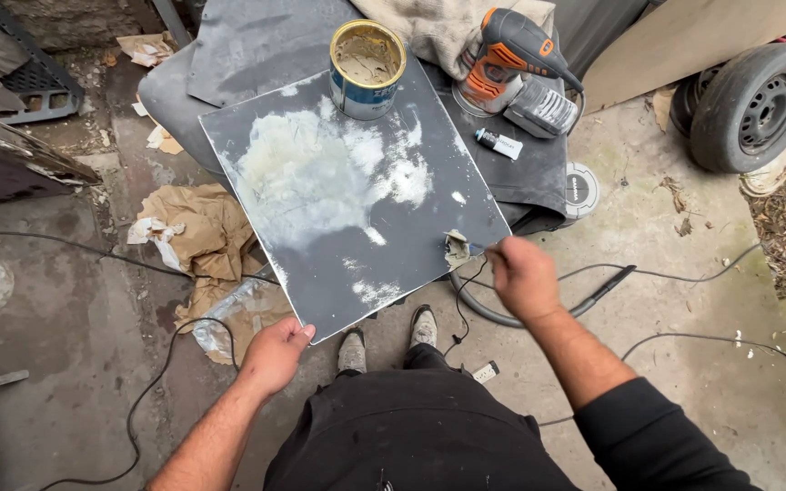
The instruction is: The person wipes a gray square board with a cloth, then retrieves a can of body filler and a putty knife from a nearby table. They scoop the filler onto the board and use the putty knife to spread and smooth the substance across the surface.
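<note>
The person stands over a dark flat panel (357, 227) smeared with pale filler. Their left hand (273, 355) grips the panel's near corner, thumb on top. Their right hand (522, 273) is closed around a small putty knife (458, 248) with a blob of filler on it, touching the panel's right edge. The two hands are well apart. An open can (367, 69) of filler sits on the panel's far corner. An orange sander (511, 64) and a small tube (499, 143) lie just beyond.

One head-worn camera looks steeply down from standing height, close above the dark panel (357, 191) and concrete floor (666, 273).
</note>
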